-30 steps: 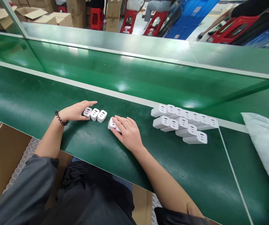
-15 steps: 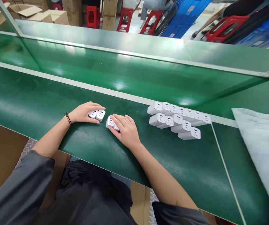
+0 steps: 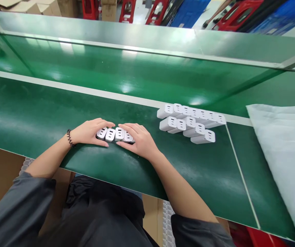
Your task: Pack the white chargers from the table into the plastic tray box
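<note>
White charger blocks with dark port slots on their upturned ends stand in a short row on the green work surface, between my two hands. My left hand (image 3: pixel 89 131) curls its thumb and fingers around the left pair of chargers (image 3: pixel 110 135). From the other side, my right hand (image 3: pixel 141 140) grips the right pair of chargers (image 3: pixel 119 134), partly covering the outer one. The inner chargers of the two pairs sit side by side, touching or nearly so. A black coiled band (image 3: pixel 70 138) circles my left wrist.
To the right, several more white chargers (image 3: pixel 198 130) stand in two uneven rows by a pale strip. A white sheet or bag (image 3: pixel 281 144) lies at far right. Below the bench edge are cardboard boxes (image 3: pixel 0 168) holding pale pieces. Red stools (image 3: pixel 128 11) stand beyond.
The two charger pairs, apart before, have come together as my hands closed the gap. The camera view has tilted down, and the chargers on the right look unmoved on the surface.
</note>
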Demonstrator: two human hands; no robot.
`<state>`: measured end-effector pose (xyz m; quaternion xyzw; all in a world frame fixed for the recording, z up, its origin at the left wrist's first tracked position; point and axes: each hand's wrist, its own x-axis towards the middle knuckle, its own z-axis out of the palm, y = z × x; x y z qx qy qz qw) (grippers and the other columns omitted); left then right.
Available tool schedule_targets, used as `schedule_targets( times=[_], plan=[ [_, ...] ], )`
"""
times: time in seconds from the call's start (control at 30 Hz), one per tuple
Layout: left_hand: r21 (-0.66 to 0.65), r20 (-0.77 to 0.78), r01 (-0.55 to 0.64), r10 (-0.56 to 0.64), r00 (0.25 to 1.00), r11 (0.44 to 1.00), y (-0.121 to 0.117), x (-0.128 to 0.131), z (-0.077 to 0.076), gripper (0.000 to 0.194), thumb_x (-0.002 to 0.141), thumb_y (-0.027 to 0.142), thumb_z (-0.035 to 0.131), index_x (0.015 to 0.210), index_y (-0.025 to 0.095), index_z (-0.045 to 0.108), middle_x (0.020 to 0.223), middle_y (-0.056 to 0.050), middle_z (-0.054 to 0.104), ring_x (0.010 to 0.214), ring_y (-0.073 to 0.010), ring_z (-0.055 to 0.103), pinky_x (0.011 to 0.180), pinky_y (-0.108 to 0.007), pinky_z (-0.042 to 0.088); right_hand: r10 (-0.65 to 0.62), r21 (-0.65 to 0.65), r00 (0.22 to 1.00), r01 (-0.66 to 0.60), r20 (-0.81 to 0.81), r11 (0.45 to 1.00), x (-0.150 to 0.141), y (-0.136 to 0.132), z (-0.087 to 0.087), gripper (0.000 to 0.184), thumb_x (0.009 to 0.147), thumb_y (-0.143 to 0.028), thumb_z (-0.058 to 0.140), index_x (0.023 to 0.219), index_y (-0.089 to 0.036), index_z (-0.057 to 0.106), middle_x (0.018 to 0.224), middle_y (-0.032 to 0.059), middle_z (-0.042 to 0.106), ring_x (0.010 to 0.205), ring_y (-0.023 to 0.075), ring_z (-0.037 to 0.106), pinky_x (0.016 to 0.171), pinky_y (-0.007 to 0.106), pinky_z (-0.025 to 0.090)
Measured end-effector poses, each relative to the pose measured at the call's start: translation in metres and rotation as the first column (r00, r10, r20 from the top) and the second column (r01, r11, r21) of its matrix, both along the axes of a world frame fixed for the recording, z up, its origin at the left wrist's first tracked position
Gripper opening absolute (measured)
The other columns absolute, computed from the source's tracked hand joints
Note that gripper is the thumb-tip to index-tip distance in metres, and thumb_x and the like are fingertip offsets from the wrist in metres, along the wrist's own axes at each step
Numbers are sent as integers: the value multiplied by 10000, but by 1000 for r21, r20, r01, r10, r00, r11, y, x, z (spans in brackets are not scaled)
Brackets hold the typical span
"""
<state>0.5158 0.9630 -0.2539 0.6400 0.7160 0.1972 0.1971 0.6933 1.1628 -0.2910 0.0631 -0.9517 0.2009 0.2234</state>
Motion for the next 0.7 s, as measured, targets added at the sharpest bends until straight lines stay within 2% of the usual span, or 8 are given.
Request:
schedule_targets(
  times=[0.1,0.17,0.27,0.37,0.7],
  plan=[
    [-27,143,9,-5,990,1000,-11,-18,9,918,751,576,747,1492,241,322,1479,-121,461,1303,-264,487,1071,-384,424,10,-105,999,-6,37,994,4,11,7,573,874,-494,650,1356,-207,532,1246,120,655,1121,270,624,963,435,509],
    [-85,175,-3,18,984,996,-17,-31,12,940,749,545,755,1512,258,289,1501,-119,435,1304,-269,486,1070,-392,421,47,-189,995,-30,90,981,6,19,8,618,860,-483,670,1394,-227,493,1283,119,633,1165,274,606,988,451,512],
    [-168,176,10,20,984,986,-18,-40,10,805,788,469,733,1474,255,370,1465,-106,480,1278,-268,502,1045,-381,422,136,-270,974,-83,184,959,5,30,3,647,836,-478,700,1400,-246,483,1296,110,629,1184,278,601,968,454,535],
    [-191,174,47,-13,985,981,-12,-38,5,653,817,401,710,1400,232,469,1393,-99,543,1249,-260,517,1026,-359,414,185,-295,957,-115,224,949,4,33,-4,589,835,-473,703,1355,-260,528,1286,97,642,1175,277,611,960,454,544],
    [-230,164,55,-17,986,972,-5,-26,9,497,832,384,666,1293,237,552,1202,-51,629,1062,-215,594,864,-283,435,169,-298,962,-100,216,949,3,29,-5,427,854,-452,684,1221,-244,618,1154,86,701,1047,256,665,875,404,575]
  ],
)
